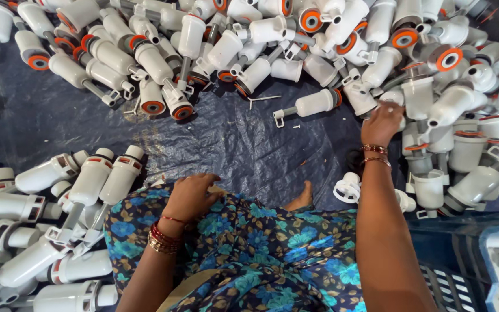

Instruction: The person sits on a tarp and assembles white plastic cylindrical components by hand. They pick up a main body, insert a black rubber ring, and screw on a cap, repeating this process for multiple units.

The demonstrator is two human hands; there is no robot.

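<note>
Right hand point(381, 122) reaches into the far-right pile of white plastic valves point(434, 98), fingers closing; grip contents cannot be told. Left hand point(190, 195) rests curled on the knee, empty. Best to lift one valve cleanly, clear of neighbours.

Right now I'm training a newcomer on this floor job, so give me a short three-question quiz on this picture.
1. True or false: the right hand reaches into the pile of white plastic parts.
2. Where does the left hand rest: A) on the floral-clad knee, B) on the blue crate, C) on the dark tarp?
3. What colour are the rings on many parts?

Key: 1 true; 2 A; 3 orange.
</note>
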